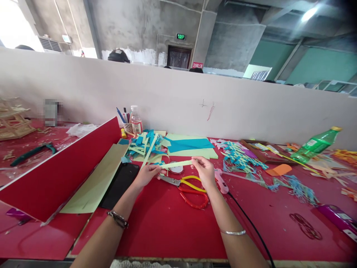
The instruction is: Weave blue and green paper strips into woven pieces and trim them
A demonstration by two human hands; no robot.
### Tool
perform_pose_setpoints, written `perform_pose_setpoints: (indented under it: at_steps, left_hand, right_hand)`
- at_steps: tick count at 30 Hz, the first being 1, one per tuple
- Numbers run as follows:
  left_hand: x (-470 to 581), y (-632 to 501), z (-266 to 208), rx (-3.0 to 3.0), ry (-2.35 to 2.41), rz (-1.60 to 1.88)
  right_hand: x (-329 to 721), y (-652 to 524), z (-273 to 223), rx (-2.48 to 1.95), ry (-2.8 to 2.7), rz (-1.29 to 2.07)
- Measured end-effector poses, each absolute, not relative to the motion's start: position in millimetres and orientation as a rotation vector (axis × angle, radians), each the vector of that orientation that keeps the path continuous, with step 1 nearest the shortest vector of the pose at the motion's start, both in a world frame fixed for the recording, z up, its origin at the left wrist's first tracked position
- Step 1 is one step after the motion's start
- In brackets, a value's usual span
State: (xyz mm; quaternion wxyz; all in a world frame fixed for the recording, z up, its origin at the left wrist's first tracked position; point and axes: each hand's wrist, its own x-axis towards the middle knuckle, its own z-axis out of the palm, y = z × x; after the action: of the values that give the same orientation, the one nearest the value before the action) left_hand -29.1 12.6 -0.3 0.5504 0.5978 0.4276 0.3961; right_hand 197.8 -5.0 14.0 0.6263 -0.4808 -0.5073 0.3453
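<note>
A pale green paper strip (178, 164) is stretched between my two hands above the red table. My left hand (147, 174) pinches its left end, and a longer part of pale strip (150, 150) rises behind those fingers; whether it is the same piece I cannot tell. My right hand (204, 169) pinches the other end between thumb and fingers. Just below the strip lie scissors (181, 183) with one yellow and one red handle. A round whitish disc (176, 168) sits behind the strip. Beside my right hand rests a pink glue gun (221, 181) with a black cord.
Blue and pale paper strips (142, 143) pile up behind my left hand, near blue and green sheets (192, 145). A black phone (119, 185) and a red upright board (69, 167) stand left. Woven pieces (240, 154) and a green bottle (316, 145) lie right.
</note>
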Motion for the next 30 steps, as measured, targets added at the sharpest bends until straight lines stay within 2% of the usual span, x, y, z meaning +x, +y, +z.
perform_pose_setpoints:
  at_steps: [20, 30]
  left_hand:
    - [-29, 10, 6, 1.43, 0.978, 0.933]
    - [-27, 7, 10, 1.412, 0.974, 0.887]
  right_hand:
    - [203, -11, 24, -1.203, -1.56, 0.19]
    - [202, -17, 34, -1.238, -1.594, 0.081]
